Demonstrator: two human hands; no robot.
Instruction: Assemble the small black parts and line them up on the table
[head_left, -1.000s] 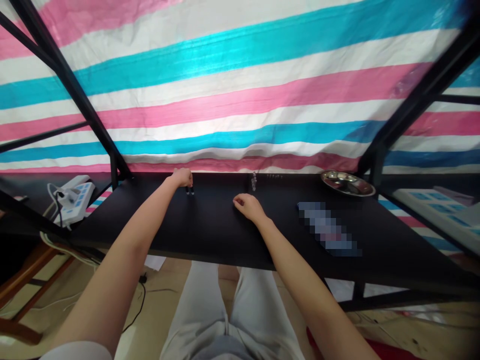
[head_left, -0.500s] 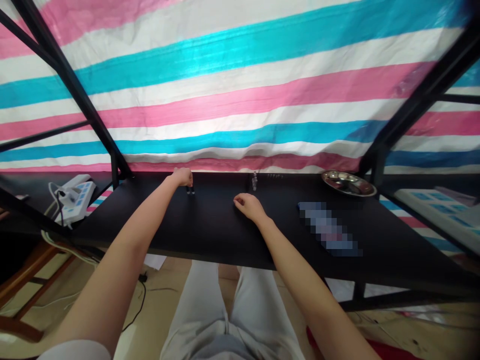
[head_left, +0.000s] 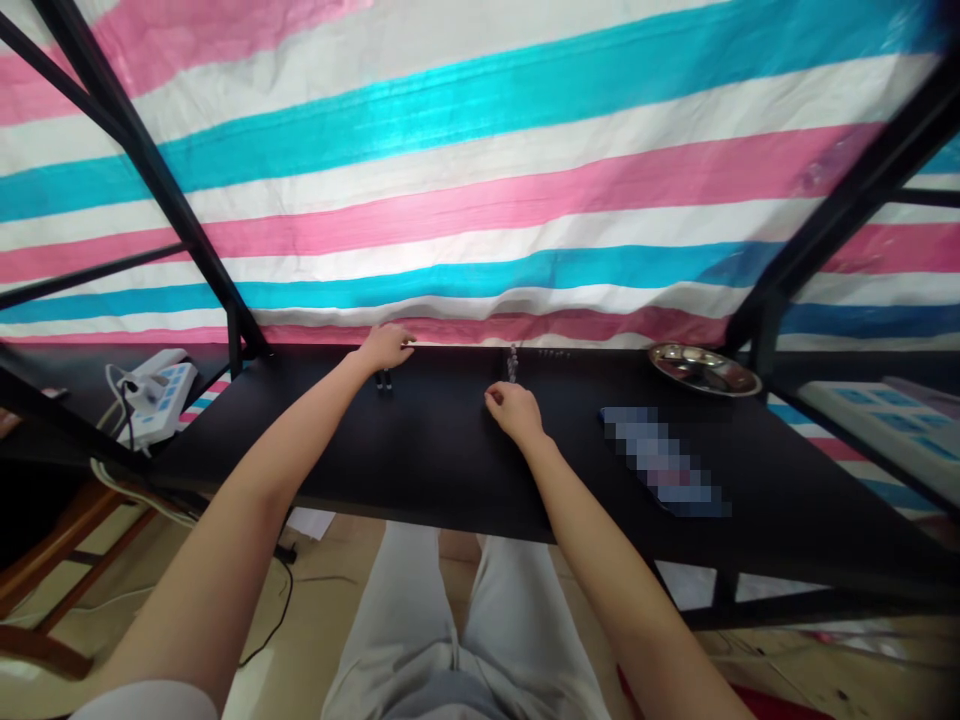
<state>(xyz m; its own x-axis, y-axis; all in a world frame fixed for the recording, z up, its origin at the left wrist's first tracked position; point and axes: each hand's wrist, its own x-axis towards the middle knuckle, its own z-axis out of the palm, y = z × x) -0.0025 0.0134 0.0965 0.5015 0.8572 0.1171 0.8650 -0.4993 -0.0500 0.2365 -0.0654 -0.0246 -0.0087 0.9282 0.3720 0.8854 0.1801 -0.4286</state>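
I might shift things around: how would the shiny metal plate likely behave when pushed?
The metal plate is likely stiff, judging by its metallic sheen. Its smooth-looking surface may be slippery. Being wide and low on the black table, it seems unlikely to tip.

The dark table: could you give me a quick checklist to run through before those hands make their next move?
1. Left hand close to the two dark sticks: ok.
2. Left hand's grip: cannot tell; anything pinched is too small to see.
3. Right hand beside the small shiny pieces: ok.
4. Right hand's grip: cannot tell; its curled fingers could hide something.
5. Metal plate apart from both hands: ok, over at the right.
6. Blurred blue item apart from the right hand: ok.
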